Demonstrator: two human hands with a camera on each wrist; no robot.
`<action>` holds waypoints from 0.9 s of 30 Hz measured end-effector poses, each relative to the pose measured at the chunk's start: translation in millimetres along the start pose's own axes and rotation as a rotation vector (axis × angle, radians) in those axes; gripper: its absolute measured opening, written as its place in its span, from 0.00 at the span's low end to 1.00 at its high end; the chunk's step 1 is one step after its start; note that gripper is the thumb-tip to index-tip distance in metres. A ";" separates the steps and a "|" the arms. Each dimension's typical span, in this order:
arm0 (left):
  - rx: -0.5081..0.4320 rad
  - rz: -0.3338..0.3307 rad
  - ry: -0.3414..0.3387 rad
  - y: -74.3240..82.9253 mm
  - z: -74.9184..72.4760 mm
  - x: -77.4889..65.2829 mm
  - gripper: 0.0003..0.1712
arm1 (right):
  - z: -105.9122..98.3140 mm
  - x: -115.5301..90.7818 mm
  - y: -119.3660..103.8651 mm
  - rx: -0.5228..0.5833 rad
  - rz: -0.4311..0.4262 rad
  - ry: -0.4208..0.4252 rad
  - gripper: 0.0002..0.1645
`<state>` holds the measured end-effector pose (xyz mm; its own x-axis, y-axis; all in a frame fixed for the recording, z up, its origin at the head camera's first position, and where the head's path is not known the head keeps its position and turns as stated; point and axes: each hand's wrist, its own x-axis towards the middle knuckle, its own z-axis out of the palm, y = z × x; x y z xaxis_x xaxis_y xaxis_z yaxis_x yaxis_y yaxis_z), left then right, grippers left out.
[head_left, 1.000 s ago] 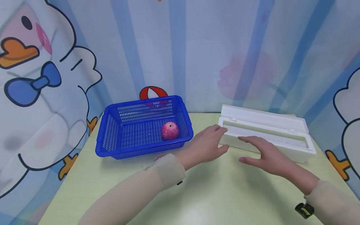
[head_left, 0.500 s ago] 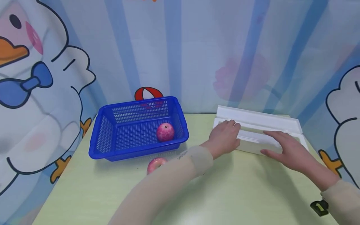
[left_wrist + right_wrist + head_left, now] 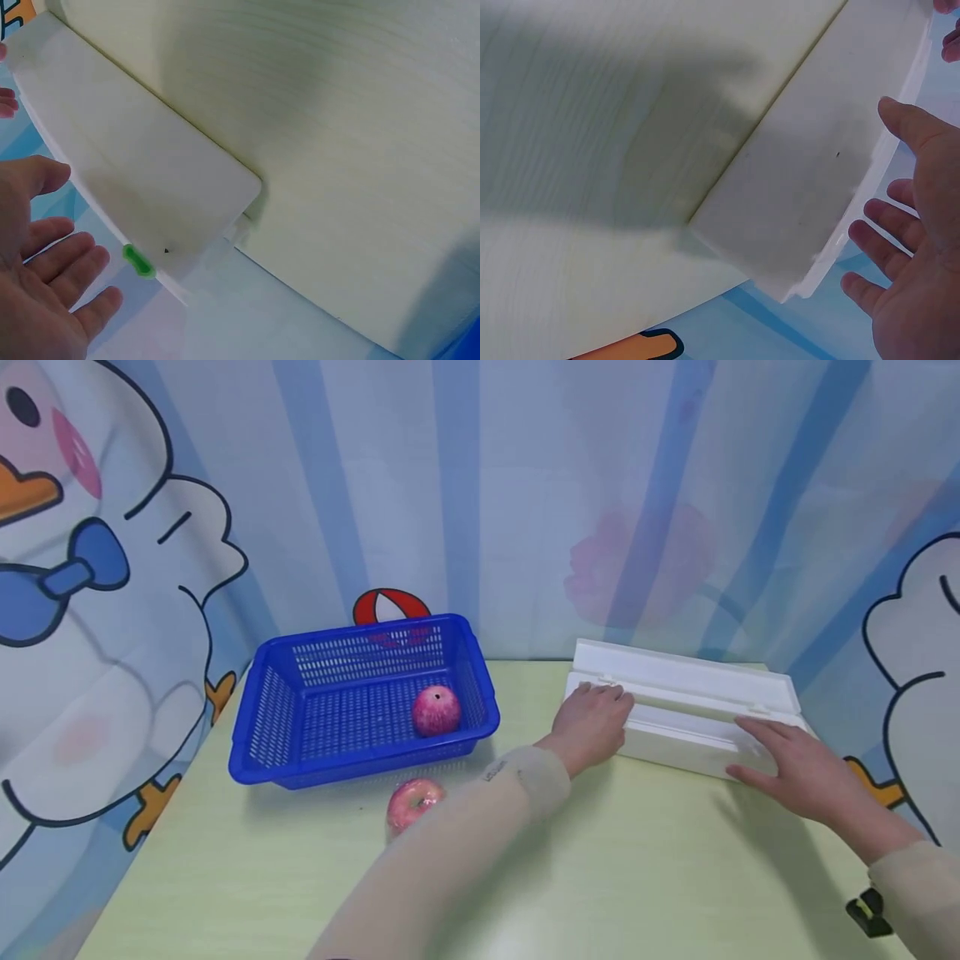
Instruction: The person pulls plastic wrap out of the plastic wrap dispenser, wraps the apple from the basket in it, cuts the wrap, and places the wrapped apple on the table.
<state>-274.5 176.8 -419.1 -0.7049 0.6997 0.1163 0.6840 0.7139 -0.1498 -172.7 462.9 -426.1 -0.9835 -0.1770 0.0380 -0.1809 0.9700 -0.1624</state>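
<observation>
A long white box (image 3: 667, 758) stands on the table at the right in the head view, its lid (image 3: 682, 675) raised at the back. My left hand (image 3: 592, 727) is over the box's left end, fingers loosely bent. In the left wrist view, the left thumb (image 3: 52, 176) lies near the box's upper edge, the fingers spread past it. My right hand (image 3: 813, 772) is at the box's right end, thumb and fingers apart. The right wrist view shows its fingers (image 3: 885, 225) extended beside the rim. Whether either hand touches the box, I cannot tell.
A blue plastic basket (image 3: 258, 768) with one apple (image 3: 437, 711) in it stands left of the box. A second apple (image 3: 412, 803) lies on the table (image 3: 600, 877) before the basket, partly behind my left sleeve (image 3: 450, 852). A printed curtain (image 3: 517, 510) hangs behind.
Both hands have moved right along the box, the left to over its left end, the right to its right end. The apple before the basket has come into view. The camera has turned slightly.
</observation>
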 end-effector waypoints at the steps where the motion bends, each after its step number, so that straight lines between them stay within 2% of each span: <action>1: -0.006 -0.002 -0.002 0.0 1.2 0.8 0.17 | 0.7 0.3 1.0 -0.003 0.000 -0.001 0.49; 5: -0.017 0.000 -0.010 0.6 5.6 2.3 0.16 | 3.3 0.9 4.1 -0.016 0.003 -0.006 0.49; 14: 0.030 0.019 0.004 -2.5 12.6 -0.6 0.12 | 5.2 1.8 8.3 -0.066 0.003 -0.004 0.47; 20: 0.016 0.022 -0.007 -4.2 12.9 -1.7 0.12 | 3.7 1.7 8.9 -0.079 0.011 -0.004 0.44; 27: 0.061 0.045 -0.003 -6.5 13.4 -2.9 0.13 | 4.8 -0.4 10.0 -0.093 0.017 -0.012 0.40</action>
<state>-279.4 169.7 -431.6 -0.6741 0.7311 0.1052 0.7025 0.6786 -0.2145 -174.2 471.9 -432.4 -0.9865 -0.1620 0.0242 -0.1633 0.9840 -0.0710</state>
